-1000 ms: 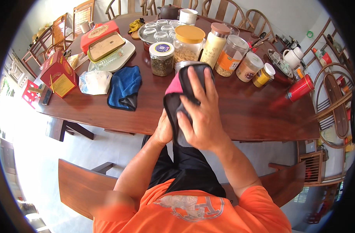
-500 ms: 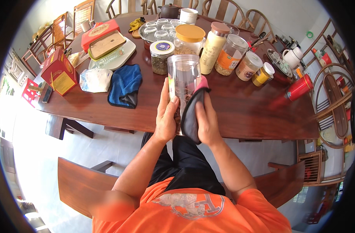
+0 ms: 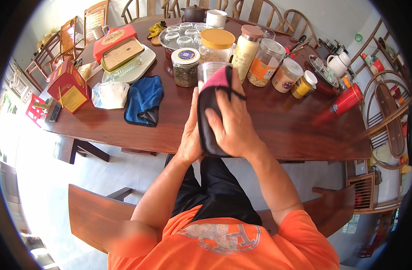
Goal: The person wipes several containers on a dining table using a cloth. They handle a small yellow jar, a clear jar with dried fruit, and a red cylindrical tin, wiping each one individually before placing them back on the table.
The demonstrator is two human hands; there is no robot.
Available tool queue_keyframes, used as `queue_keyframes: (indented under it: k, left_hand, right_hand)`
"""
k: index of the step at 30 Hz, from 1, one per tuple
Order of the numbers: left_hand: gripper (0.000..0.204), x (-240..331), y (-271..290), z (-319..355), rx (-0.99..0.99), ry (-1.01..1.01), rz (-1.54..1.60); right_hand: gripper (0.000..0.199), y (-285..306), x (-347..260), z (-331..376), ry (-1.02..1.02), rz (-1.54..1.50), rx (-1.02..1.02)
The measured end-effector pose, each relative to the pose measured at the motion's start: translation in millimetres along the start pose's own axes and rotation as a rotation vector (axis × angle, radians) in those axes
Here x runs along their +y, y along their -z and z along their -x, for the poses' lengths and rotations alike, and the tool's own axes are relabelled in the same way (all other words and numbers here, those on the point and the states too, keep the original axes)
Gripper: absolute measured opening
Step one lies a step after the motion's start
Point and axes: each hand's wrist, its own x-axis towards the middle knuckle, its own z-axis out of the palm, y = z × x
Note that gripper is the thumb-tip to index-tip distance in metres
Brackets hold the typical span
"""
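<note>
Upright at the table's near edge stands a clear plastic jar [image 3: 214, 69], its open threaded rim facing up. My left hand [image 3: 189, 136] is closed around the jar's left side. A grey and pink cloth [image 3: 206, 139] with black edging lies under my right hand [image 3: 235, 123], which presses it over the jar's near face. My right fingers are bent against the cloth. Most of the jar's body and whatever it holds are hidden behind the cloth. Just beyond the rim stand a white-lidded jar of dark dried leaves [image 3: 185, 72] and a yellow-lidded jar [image 3: 217, 39].
Left on the wooden table [image 3: 170, 128] lie a blue cloth [image 3: 143, 100], a white packet [image 3: 110, 94] and a red box [image 3: 68, 87]. To the right are a cream bottle [image 3: 248, 51], an orange-labelled jar [image 3: 265, 63], smaller jars and a red canister [image 3: 348, 100]. Glasses [image 3: 185, 41] stand farther back.
My right hand has brought the cloth from the jar's right side around to its near face, covering most of it. My left hand still holds the jar.
</note>
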Motion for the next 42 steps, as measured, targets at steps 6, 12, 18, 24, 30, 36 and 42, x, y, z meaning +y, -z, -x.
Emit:
queue_keyframes:
  k: [6,12,18,24,30,36,42]
  left_hand:
    - [0.074,-3,-4,2,0.06,-0.097,0.115]
    - [0.086,13,-4,5,-0.018,0.105,0.281]
    - [0.082,25,-11,6,0.138,0.07,0.212]
    - [0.081,13,-13,2,0.145,-0.039,0.019]
    - [0.078,-9,11,-1,-0.048,-0.157,-0.371]
    - [0.057,-9,12,11,0.059,-0.011,-0.019]
    - [0.064,-19,4,-1,0.168,-0.149,-0.072]
  right_hand:
    - [0.037,-1,34,-24,-0.601,-1.209,0.074]
    - [0.054,-38,58,45,-0.509,-1.375,0.136]
    - [0.067,-12,10,44,-0.455,-0.972,-0.095]
    - [0.05,5,-23,66,0.05,-0.294,-0.055]
    - [0.042,16,-46,23,0.099,0.081,-0.268]
    - [0.059,-5,-6,-20,0.079,0.034,-0.088]
    - [0.072,-22,30,-14,-0.358,-0.758,-0.015]
